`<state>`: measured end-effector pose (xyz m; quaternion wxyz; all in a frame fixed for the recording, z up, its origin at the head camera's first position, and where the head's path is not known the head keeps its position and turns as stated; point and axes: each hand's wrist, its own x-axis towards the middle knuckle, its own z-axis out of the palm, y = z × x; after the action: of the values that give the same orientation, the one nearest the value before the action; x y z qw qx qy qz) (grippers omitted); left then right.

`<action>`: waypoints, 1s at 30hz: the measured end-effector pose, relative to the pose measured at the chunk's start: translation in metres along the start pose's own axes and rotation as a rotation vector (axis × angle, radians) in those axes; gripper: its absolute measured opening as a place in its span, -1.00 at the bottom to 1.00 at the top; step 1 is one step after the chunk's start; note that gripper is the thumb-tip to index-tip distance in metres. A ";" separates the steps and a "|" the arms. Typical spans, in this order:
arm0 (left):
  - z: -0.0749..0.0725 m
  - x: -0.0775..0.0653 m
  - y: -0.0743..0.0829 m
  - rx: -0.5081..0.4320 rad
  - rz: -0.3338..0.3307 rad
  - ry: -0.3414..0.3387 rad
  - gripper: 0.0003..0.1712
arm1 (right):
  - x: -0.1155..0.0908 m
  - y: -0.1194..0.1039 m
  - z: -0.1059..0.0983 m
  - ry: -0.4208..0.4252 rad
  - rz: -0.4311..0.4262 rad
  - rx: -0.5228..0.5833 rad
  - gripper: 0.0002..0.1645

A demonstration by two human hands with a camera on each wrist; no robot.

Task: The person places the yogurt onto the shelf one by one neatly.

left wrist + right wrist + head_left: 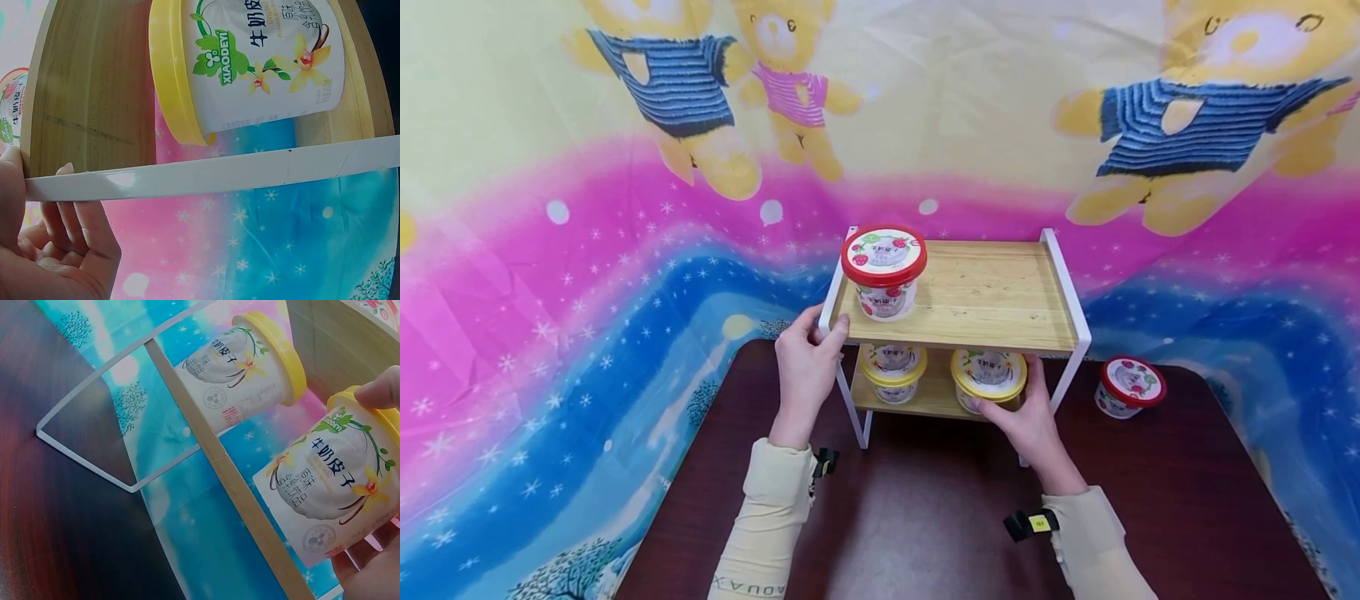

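Note:
My left hand point(807, 367) grips the upper left corner of a two-tier wooden shelf point(992, 287), thumb on top and fingers around its white metal frame point(206, 173). In my right hand point(1033, 425) is a yellow-lidded tub point(988, 375), held between thumb and fingers at the right side of the lower tier. Whether its base touches the board is hidden. A second yellow-lidded tub point(893, 375) stands at the left of that tier, upright. On the top board, near the left end, sits a red-lidded tub point(884, 271) with strawberry pictures.
Another red-lidded tub point(1129, 387) stands on the dark brown table point(910, 517), right of the shelf. Behind the table hangs a colourful cloth point(587, 275) printed with bears. Black straps point(1032, 524) are on both wrists.

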<state>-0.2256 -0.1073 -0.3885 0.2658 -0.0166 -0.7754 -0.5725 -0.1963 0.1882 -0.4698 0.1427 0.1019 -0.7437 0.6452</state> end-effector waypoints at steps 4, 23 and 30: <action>0.000 0.000 0.000 -0.002 0.001 0.000 -0.59 | 0.001 0.003 0.000 0.002 0.001 0.004 0.17; 0.000 0.000 -0.002 0.002 0.010 -0.009 -0.59 | 0.004 0.006 0.004 0.033 -0.012 0.057 0.12; 0.000 0.001 -0.002 -0.006 0.015 -0.010 -0.58 | 0.006 0.007 0.003 0.029 0.004 0.021 0.11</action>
<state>-0.2269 -0.1083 -0.3903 0.2660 -0.0262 -0.7750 -0.5726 -0.2050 0.1863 -0.4746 0.1509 0.0927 -0.7349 0.6547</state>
